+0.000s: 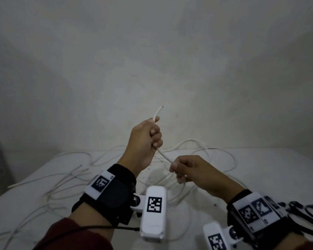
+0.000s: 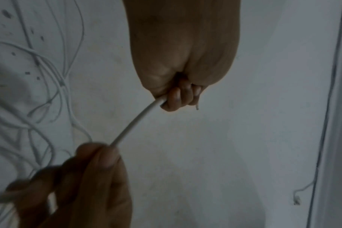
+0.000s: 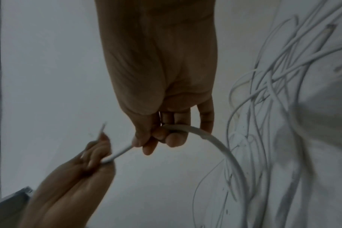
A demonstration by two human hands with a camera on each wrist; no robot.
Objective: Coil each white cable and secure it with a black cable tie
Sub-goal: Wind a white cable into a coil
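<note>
A white cable (image 1: 164, 155) runs taut between both hands above the table. My left hand (image 1: 146, 139) is raised in a fist round it, and the cable's cut end (image 1: 159, 110) sticks up past the fingers. In the left wrist view the cable (image 2: 134, 121) leaves the left hand (image 2: 177, 98) toward the right hand (image 2: 92, 166). My right hand (image 1: 182, 171) pinches the cable lower down, thumb against fingers. In the right wrist view the cable (image 3: 214, 138) curves from the right hand (image 3: 162, 135) down into the pile. No black cable tie is in view.
Several loose white cables (image 1: 65, 179) lie tangled over the white table (image 1: 278, 177), more in the right wrist view (image 3: 273, 92). A plain wall (image 1: 152, 60) rises right behind the table. Small dark specks (image 1: 150, 177) dot the table near the hands.
</note>
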